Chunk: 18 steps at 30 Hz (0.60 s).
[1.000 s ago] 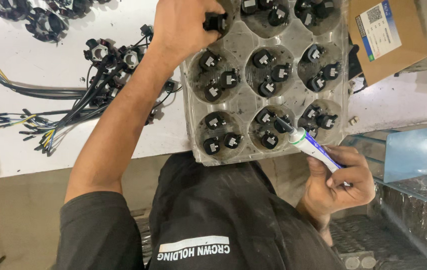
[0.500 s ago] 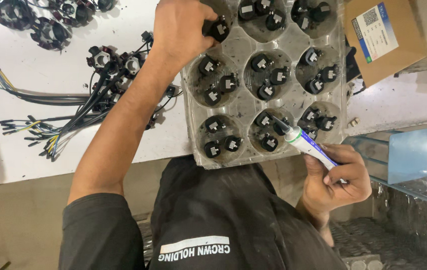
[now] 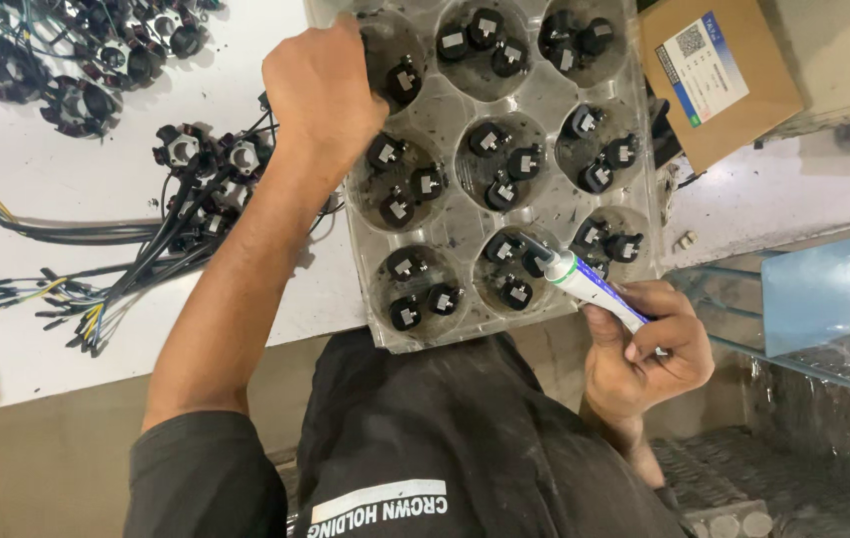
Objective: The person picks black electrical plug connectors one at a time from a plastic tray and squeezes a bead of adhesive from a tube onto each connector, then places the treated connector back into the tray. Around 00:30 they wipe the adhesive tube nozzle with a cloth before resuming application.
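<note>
Meanwhile, the left hand has been shifted slightly along the upper part of the clear plastic tray and is closed, its fingers out of sight, over a black component in a top-row well. The tube's nozzle has been kept at a lower-row well, so dispensing appears under way; the right hand is wrapped around the tube, thumb pressed on its body

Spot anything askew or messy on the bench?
The clear tray overhangs the table edge toward the person, and its pockets look grimy. The wire harnesses lie tangled beside it. The right hand holds a tube; nothing looks spilled.
</note>
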Tool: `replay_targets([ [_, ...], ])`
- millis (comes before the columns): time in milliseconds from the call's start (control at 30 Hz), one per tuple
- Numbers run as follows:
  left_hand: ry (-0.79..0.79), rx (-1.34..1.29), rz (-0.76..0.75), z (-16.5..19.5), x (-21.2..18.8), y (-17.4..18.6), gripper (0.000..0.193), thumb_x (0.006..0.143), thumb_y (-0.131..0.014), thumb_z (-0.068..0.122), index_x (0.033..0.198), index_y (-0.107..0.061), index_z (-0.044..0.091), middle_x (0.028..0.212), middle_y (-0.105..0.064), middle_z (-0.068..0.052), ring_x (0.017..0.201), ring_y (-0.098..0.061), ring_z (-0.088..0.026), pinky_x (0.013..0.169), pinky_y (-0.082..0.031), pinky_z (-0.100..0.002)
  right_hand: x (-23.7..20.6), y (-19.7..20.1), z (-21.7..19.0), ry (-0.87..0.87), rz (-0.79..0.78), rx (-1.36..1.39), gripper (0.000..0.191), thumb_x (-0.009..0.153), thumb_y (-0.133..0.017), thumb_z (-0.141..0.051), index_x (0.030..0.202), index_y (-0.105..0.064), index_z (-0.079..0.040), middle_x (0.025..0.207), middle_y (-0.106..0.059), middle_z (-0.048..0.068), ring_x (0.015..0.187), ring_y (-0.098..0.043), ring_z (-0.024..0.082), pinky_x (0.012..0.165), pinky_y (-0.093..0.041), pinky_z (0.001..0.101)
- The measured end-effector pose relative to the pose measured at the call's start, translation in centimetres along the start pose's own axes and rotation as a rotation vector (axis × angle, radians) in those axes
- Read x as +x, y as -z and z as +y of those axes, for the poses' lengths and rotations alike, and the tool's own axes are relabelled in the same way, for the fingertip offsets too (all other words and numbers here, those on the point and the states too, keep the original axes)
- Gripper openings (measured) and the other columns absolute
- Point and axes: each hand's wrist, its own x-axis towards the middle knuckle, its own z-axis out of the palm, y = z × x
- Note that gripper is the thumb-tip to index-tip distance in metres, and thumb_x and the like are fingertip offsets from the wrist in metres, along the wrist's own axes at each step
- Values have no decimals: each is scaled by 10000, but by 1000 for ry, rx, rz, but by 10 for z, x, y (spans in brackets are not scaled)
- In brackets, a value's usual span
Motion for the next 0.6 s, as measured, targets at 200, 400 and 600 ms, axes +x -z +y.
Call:
replay_targets([
  [200, 145, -1014, -17, 14, -64, 60, 312, 865, -760, 12, 1174, -720, 0, 1021, -704, -121, 806, -660, -160, 693, -527, -280, 1, -1, -5, -295, 115, 430, 395, 951, -807, 36, 914, -435, -90, 991, -660, 144, 900, -697, 261, 819, -596, 391],
  [400, 291, -1690, -141, 56, -117, 87, 381, 863, -769, -99, 1231, -682, -45, 1160, -714, -69, 1019, -683, -94, 924, -586, -242, 8, -4, 3, -718, -25, 913, 438, 909, -821, 107, 904, -425, -79, 1047, -654, 186, 988, -668, 273, 910, -537, 369],
  [600, 293, -1546, 17, 75, -138, 86, 555, 765, -921, -81, 1261, -681, -8, 1244, -592, -49, 1007, -654, -79, 893, -598, -229, 2, -18, -12, -463, -76, 562, 494, 831, -837, 125, 912, -411, -111, 954, -707, 213, 869, -688, 271, 749, -569, 367],
])
